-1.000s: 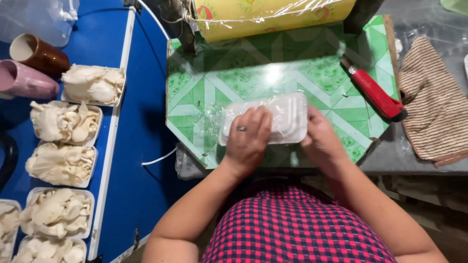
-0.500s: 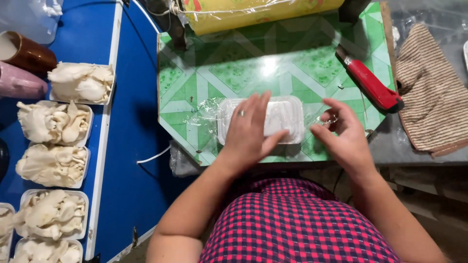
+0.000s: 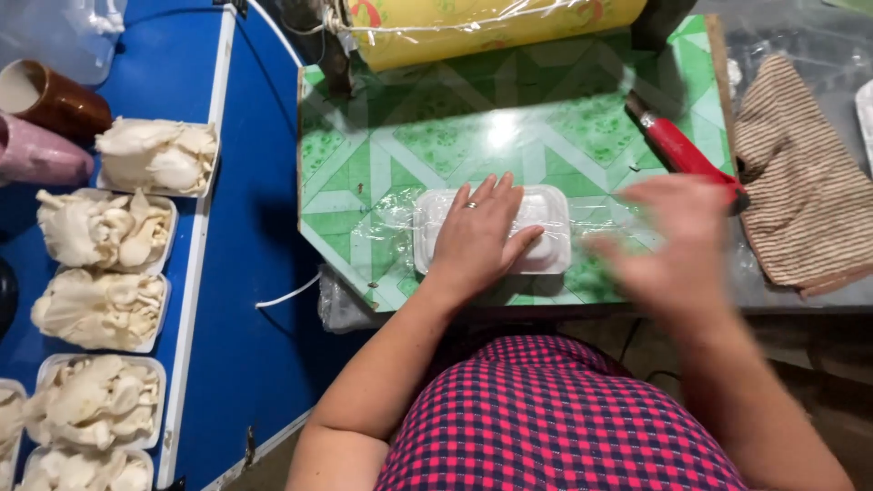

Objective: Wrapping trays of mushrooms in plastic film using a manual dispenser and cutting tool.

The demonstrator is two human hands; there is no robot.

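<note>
A white foam tray [image 3: 546, 238] wrapped in clear film lies upside down on the green patterned board [image 3: 409, 155]. My left hand [image 3: 477, 238] presses flat on the tray's bottom, fingers spread, a ring on one finger. My right hand [image 3: 682, 245] is blurred with motion to the right of the tray, fingers apart, holding nothing that I can make out. Loose clear film [image 3: 618, 223] spreads from the tray toward that hand. A roll of cling film [image 3: 491, 23] with a yellow core sits at the board's far edge.
A red-handled tool [image 3: 682, 150] lies at the board's right edge beside a striped cloth [image 3: 800, 173]. On the blue table [image 3: 245, 273] to the left stand several foam trays of white oyster mushrooms [image 3: 105, 232], a brown cup [image 3: 50, 95] and a pink cup [image 3: 36, 155].
My right hand has left the tray's right end and swept out to the right. My left hand stays pressed on the tray. The camera view has shifted slightly.
</note>
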